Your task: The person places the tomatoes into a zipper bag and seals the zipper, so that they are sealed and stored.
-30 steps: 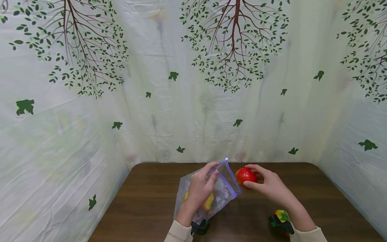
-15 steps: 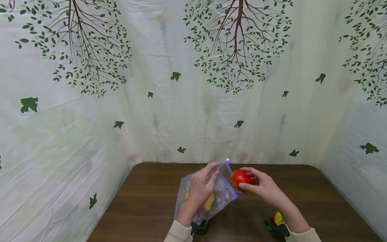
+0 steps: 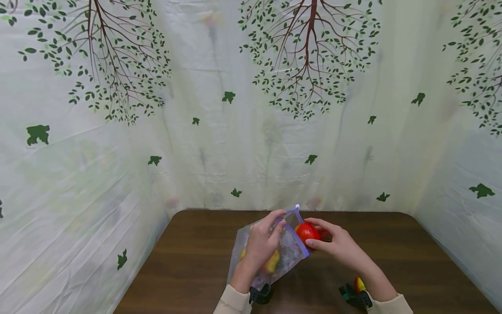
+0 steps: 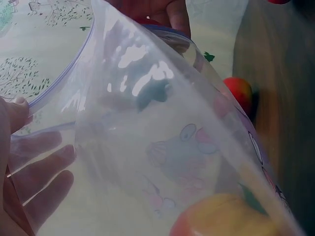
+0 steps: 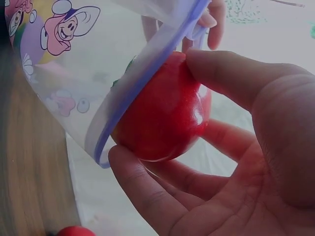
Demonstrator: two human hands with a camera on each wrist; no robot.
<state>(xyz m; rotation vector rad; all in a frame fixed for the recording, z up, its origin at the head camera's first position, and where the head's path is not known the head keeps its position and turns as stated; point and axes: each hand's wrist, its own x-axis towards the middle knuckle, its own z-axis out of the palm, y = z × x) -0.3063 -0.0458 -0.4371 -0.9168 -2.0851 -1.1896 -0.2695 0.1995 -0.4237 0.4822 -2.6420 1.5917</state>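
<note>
In the head view my left hand (image 3: 262, 242) pinches the rim of a clear zip bag (image 3: 289, 261) with a purple edge, its mouth spread towards the right. Yellowish fruit (image 3: 272, 261) shows through the plastic. My right hand (image 3: 340, 244) grips a red round fruit (image 3: 306, 233) at that mouth. In the right wrist view, the red fruit (image 5: 160, 110) sits partly behind the purple rim (image 5: 142, 81), with thumb and fingers around it. The left wrist view shows a yellow-red fruit (image 4: 221, 216) low inside the bag, which has cartoon prints.
On the brown table (image 3: 188, 257), a red and yellow fruit (image 3: 359, 284) lies partly hidden by the right wrist's black strap (image 3: 354, 296). A pale curtain (image 3: 270, 174) with printed trees and leaves hangs behind the table and at both sides.
My right hand has moved left with the red fruit, from beside the bag's mouth to its opening, where the rim now overlaps the fruit. The left hand keeps its hold on the bag.
</note>
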